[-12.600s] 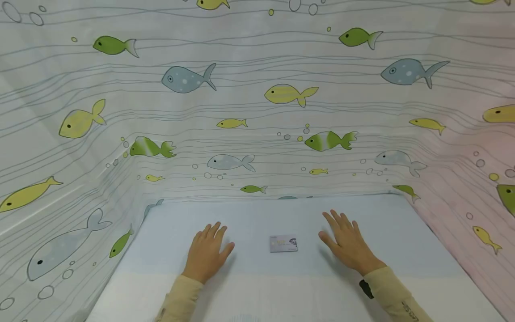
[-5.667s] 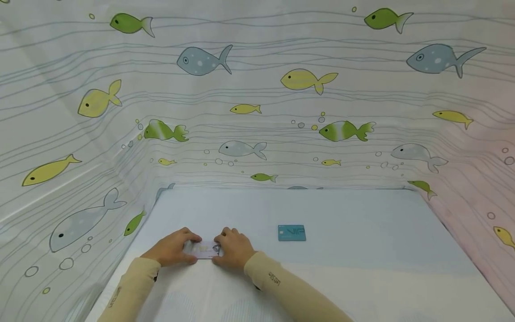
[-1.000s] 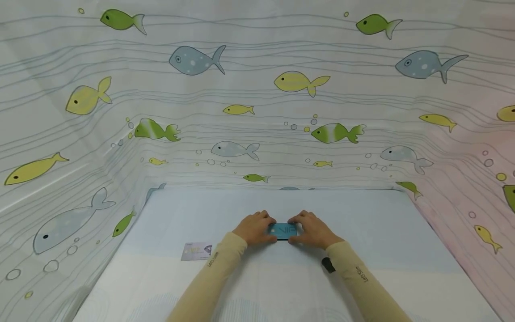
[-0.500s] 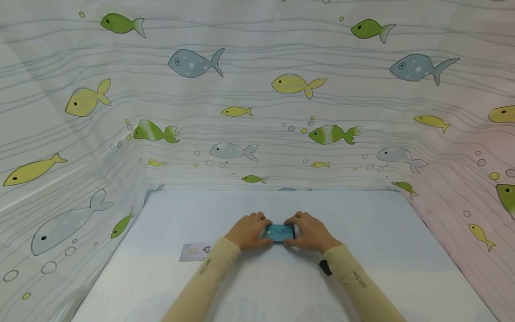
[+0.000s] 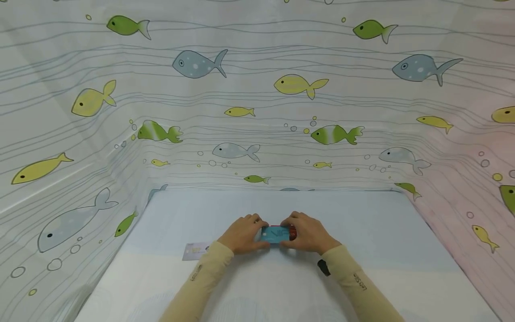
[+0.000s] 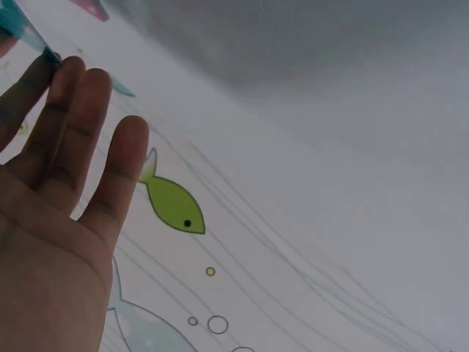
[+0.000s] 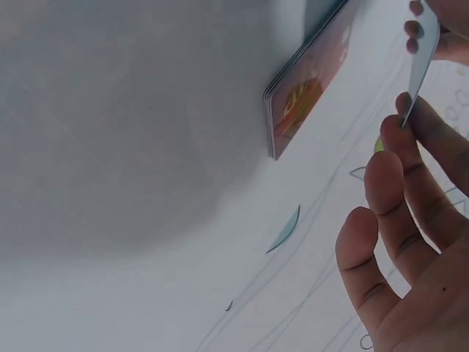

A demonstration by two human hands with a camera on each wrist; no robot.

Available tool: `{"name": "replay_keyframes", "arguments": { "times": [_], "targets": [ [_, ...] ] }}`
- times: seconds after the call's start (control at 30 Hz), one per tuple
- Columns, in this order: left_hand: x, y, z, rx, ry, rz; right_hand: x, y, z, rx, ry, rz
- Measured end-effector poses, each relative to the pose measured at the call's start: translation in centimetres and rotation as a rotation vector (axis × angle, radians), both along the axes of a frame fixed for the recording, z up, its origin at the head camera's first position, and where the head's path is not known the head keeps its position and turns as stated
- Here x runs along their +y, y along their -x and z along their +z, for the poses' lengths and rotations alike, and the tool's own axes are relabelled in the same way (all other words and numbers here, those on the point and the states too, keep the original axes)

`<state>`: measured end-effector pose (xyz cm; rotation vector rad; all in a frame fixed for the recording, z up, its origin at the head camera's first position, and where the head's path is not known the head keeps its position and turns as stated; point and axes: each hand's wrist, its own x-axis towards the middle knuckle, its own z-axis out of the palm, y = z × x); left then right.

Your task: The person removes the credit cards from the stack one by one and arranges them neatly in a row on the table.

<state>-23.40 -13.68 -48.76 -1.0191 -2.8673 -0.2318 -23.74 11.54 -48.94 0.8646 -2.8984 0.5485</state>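
Note:
A teal card (image 5: 275,235) with VIP lettering is pinched between both hands. My left hand (image 5: 243,234) holds its left end and my right hand (image 5: 309,232) its right end, thumbs at the near edge. Below it, a small stack of cards (image 7: 306,92) with a reddish top card lies on the table; the right wrist view shows a gap between stack and teal card. In the head view the red card (image 5: 293,231) peeks out beside the right fingers. A pale grey VIP card (image 5: 194,251) lies farther left, partly hidden by the left sleeve.
A pale blue and white cloth covers the table (image 5: 362,277). Fish-printed curtain (image 5: 257,134) walls stand behind it and along both sides. A black wrist strap piece (image 5: 323,267) shows under the right sleeve.
Both hands have shifted slightly left and nearer with the teal card, off the stack. The red card beneath has come into sight. The grey card, earlier carried left from the stack, stays put.

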Motion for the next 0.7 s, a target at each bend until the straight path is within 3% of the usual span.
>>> {"name": "replay_keyframes", "arguments": {
  "times": [0.27,0.7],
  "targets": [
    [-1.0,-0.3,0.6,0.064,-0.025,-0.036,-0.6,-0.9,0.6,-0.016,0.034,0.031],
    [-2.4,-1.0,0.9,0.024,-0.077,-0.013,-1.3,-1.0,-0.1,-0.022,0.07,0.081]
  ]
}}
